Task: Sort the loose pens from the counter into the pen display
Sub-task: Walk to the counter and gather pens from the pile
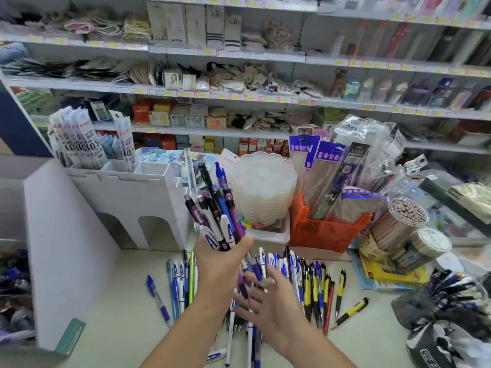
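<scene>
My left hand (221, 257) is raised above the counter, shut on a bundle of pens (214, 208) with white, blue, purple and black barrels fanning upward. My right hand (265, 296) hovers lower, fingers spread, over the pile of loose pens (300, 282) on the beige counter (119, 314); blurred pen ends lie beneath its fingers. More blue and white pens (178, 288) lie left of my left forearm, and yellow-black pens (350, 312) lie at the pile's right. The white pen display (132, 197) with open compartments stands at the back left, holding packaged refills (77, 136).
A stack of clear flower-shaped palettes (265, 187) sits in a white tray just behind my left hand. An orange bin (324, 232) of packaged items, tubs of pencils (401, 221) and a dark bag of pens (449, 296) crowd the right. Stocked shelves (225, 94) run behind.
</scene>
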